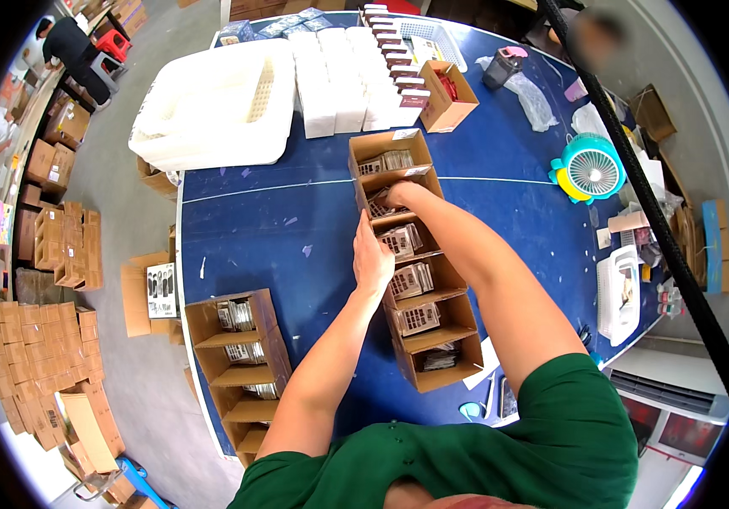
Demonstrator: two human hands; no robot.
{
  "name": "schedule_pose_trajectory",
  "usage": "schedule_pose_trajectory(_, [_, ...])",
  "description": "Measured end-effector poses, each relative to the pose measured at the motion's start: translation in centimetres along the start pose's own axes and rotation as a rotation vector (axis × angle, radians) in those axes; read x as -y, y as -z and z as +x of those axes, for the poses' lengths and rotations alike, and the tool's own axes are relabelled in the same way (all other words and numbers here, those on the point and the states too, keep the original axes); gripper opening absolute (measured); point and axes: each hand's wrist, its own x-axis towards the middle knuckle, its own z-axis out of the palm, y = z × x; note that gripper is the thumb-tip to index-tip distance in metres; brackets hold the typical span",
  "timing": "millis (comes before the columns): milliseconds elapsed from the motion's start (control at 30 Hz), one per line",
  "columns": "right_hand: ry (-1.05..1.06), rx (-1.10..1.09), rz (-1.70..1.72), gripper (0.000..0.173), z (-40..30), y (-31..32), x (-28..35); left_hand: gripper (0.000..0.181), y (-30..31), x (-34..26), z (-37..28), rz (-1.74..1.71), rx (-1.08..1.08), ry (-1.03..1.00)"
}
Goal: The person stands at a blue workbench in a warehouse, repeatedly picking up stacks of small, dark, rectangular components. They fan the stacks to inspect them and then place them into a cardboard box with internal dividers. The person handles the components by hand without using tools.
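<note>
A row of open cardboard boxes stands on the blue tabletop before me, each compartment holding small flat printed packets. My right hand reaches into the second box from the far end. Its fingertips are among the packets there, and the box walls partly hide them, so a grip cannot be made out. Against the left outer side of the same row rests my left hand, fingers stretched out and thumb apart, with nothing held. The packets in the farthest box lean together in a stack.
Another row of cardboard boxes with packets stands at the near left. White plastic baskets, stacks of white boxes and a small carton are at the back. A teal fan stands right. A person works far left.
</note>
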Motion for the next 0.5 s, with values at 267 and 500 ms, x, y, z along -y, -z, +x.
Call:
schedule_pose_trajectory(267, [0.36,-0.436,0.046,0.04,-11.0,10.9,2.1,0.069,0.0,0.4,-0.1,-0.04,-0.04,0.031])
schedule_pose_trajectory(500, [0.766,-0.364,-0.176,0.028,-1.5,9.2,3.6,0.069,0.3,0.3,-0.3,-0.077,-0.017,0.057])
